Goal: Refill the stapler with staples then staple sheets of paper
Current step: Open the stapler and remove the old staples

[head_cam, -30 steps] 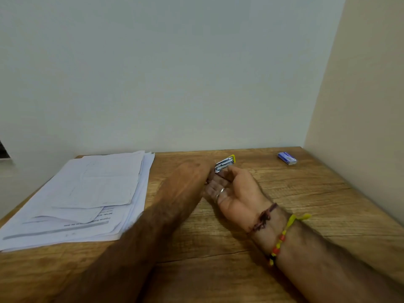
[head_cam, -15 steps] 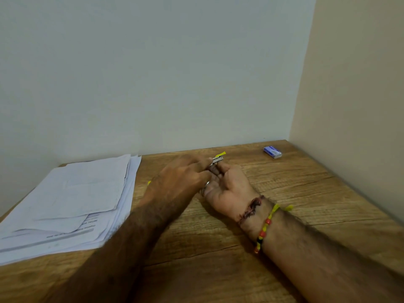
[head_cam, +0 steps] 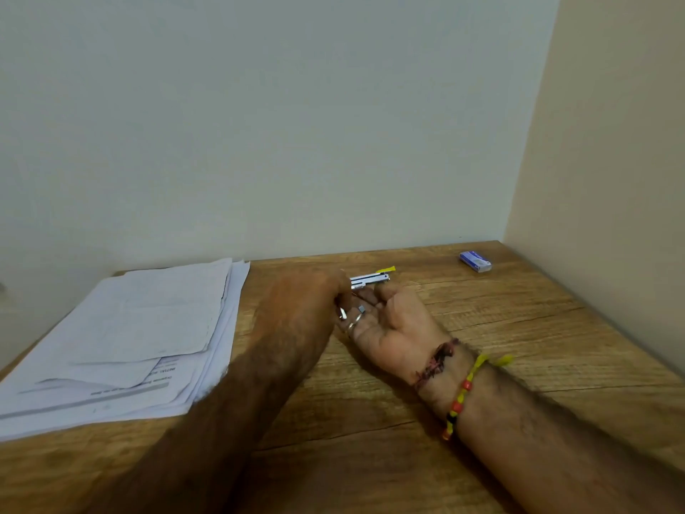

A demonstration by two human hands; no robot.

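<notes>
A small silver stapler [head_cam: 370, 280] with a yellow tip lies across the fingers of my right hand [head_cam: 389, 320], palm up near the table's middle. My left hand [head_cam: 300, 309] comes in from the left and its fingers close on the stapler's near end, hiding most of it. The silver metal rail sticks out to the right past both hands. A stack of white paper sheets [head_cam: 122, 339] lies at the left of the wooden table [head_cam: 519, 346]. A small blue staple box [head_cam: 475, 261] sits at the far right corner.
Walls close off the table at the back and at the right. Beaded and thread bands circle my right wrist [head_cam: 444, 369], and rings show on my right fingers.
My left hand has come over the stapler and gripped it beside my right hand. The view has shifted a little, and the silver rail now points right.
</notes>
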